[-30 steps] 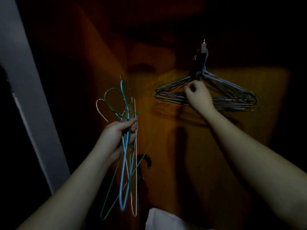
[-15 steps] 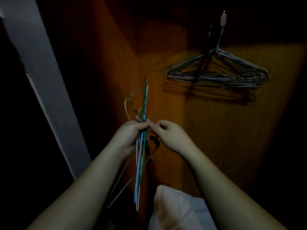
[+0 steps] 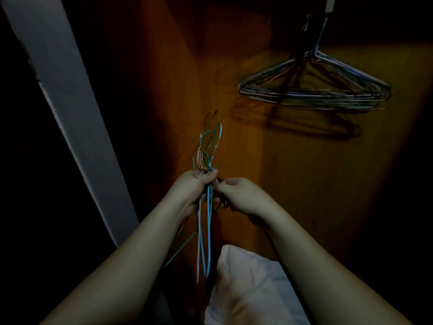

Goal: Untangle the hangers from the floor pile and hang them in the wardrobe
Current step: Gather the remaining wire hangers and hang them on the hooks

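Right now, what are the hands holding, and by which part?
The left hand grips the bundle of wire hangers just below their hooks; the right hand pinches a wire there.

Hung hangers [image 3: 314, 92] blurred, their hook cut off at top edge

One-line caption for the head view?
Left hand grips tangled wire hangers; right hand picks at them below hung hangers.

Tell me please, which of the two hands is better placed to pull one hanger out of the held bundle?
Probably the right hand. The left hand grips the bundle of wire hangers around its necks, steadying it. The right hand's fingertips already pinch at the wires beside it, and it is nearer the hung hangers.
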`<action>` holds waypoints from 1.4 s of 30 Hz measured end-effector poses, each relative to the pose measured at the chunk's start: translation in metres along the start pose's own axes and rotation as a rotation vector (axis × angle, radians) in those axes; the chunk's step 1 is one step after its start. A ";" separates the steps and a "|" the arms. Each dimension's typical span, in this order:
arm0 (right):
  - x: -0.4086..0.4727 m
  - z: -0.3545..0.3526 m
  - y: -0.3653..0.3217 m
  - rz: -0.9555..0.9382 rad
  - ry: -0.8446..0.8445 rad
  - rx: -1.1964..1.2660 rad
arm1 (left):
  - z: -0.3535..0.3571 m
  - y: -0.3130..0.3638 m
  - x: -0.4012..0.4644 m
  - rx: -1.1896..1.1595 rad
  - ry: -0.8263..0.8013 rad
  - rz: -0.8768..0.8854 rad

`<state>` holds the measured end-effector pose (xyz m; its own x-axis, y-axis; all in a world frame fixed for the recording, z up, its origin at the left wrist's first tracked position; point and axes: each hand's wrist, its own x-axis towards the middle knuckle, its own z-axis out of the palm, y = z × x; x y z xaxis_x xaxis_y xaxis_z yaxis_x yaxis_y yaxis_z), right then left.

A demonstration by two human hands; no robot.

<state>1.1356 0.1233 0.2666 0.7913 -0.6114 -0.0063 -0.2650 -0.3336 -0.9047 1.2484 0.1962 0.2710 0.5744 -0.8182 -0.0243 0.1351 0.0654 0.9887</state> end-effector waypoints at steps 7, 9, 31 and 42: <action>-0.006 -0.020 0.001 0.047 0.061 -0.128 | -0.002 -0.008 -0.003 0.139 -0.004 -0.026; -0.008 -0.030 0.000 0.045 0.057 -0.156 | -0.003 -0.009 -0.005 0.157 0.002 -0.017; -0.027 -0.054 0.054 0.002 0.190 0.396 | -0.016 -0.017 0.002 0.208 0.027 0.151; -0.041 -0.068 0.070 0.062 0.155 0.654 | -0.022 -0.015 0.021 0.861 0.285 0.140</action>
<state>1.0477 0.0761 0.2325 0.6840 -0.7278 -0.0493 0.1196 0.1785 -0.9767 1.2760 0.1903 0.2521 0.7330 -0.6557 0.1812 -0.5331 -0.3883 0.7517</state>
